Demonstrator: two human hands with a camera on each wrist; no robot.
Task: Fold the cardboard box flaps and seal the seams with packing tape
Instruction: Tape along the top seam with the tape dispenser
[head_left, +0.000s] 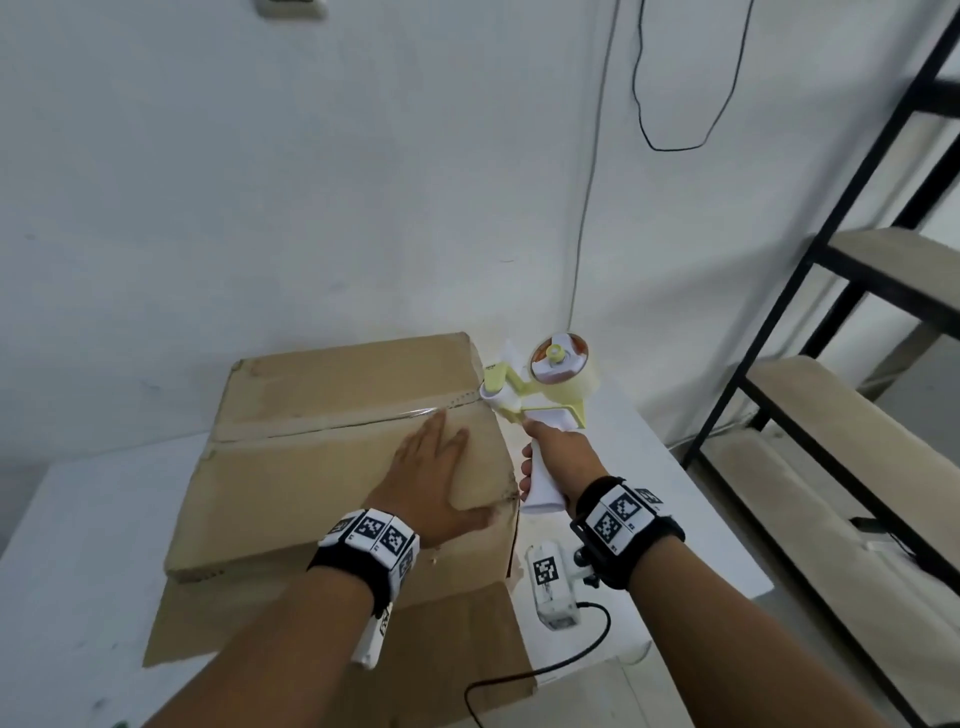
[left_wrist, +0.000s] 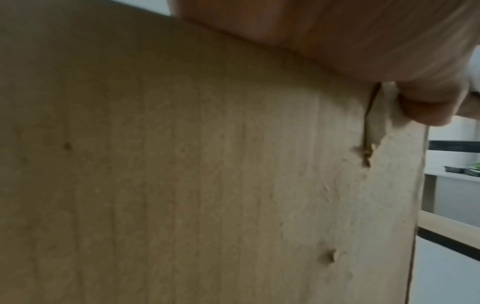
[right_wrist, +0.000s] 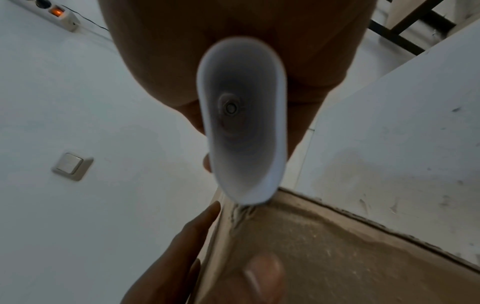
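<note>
A brown cardboard box (head_left: 311, 483) stands on the white table (head_left: 78, 545) with its top flaps folded down. Clear tape runs along the middle seam (head_left: 322, 423). My left hand (head_left: 441, 467) lies flat on the top near the right end, fingers straight, with its thumb (left_wrist: 428, 107) over the torn right corner. My right hand (head_left: 545, 457) grips the white handle (right_wrist: 241, 123) of a yellow and white tape dispenser (head_left: 550, 389). The dispenser's head sits at the box's right edge, at the end of the seam. Its clear tape roll (head_left: 566, 374) faces up.
A loose lower flap (head_left: 311, 623) sticks out along the box's near side. A black cable (head_left: 519, 680) trails over the table's near right part. Black metal shelving (head_left: 831, 338) stands to the right, a white wall behind. A light switch (right_wrist: 68, 166) is on the wall.
</note>
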